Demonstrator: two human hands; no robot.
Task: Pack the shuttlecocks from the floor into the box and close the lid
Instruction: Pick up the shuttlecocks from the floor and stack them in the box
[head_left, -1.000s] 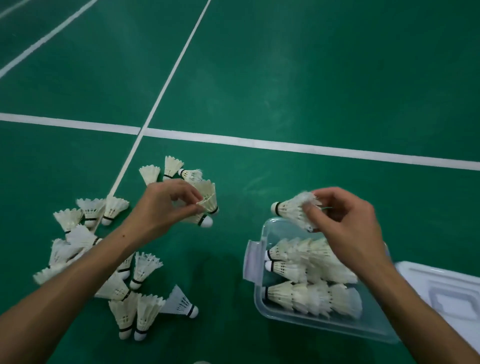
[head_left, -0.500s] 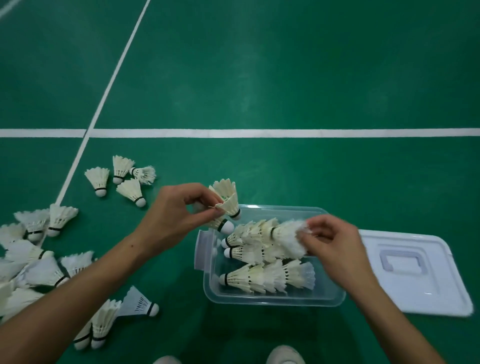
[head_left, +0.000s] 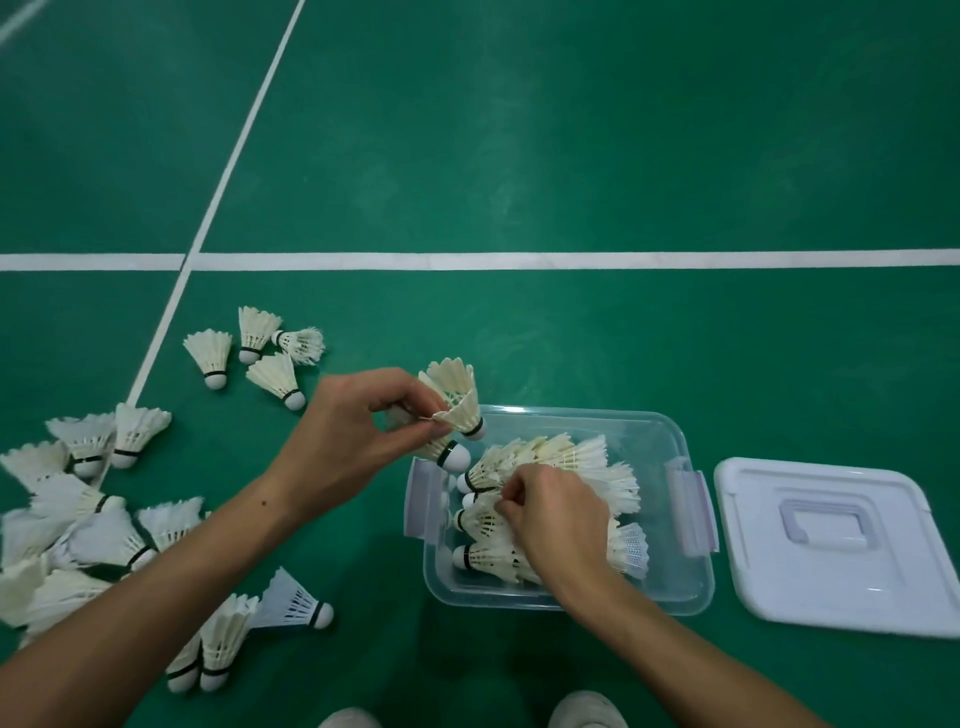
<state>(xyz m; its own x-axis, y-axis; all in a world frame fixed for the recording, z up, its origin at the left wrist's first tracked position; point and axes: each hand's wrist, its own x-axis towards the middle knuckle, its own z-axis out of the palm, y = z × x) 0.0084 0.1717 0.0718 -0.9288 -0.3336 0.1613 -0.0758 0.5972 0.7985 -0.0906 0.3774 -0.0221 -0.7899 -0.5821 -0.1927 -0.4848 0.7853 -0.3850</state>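
A clear plastic box (head_left: 670, 597) sits on the green floor and holds several white shuttlecocks (head_left: 582, 462) lying in rows. My left hand (head_left: 353, 436) hovers at the box's far left corner and pinches two shuttlecocks (head_left: 457, 400) by their feathers. My right hand (head_left: 556, 514) is down inside the box, its fingers curled on the feathers of a shuttlecock (head_left: 480, 517) in the rows. Several loose shuttlecocks (head_left: 88, 525) lie in a heap on the floor to the left. The white lid (head_left: 841, 540) lies flat to the right of the box.
Another small group of shuttlecocks (head_left: 260, 353) lies farther out on the left. White court lines (head_left: 519, 261) cross the floor beyond the box. Two shoe tips (head_left: 587, 712) show at the bottom edge, just in front of the box.
My right hand went down into the box with its shuttlecock and now sets it among the rows. My left hand carried its two shuttlecocks from the pile to the box's corner.
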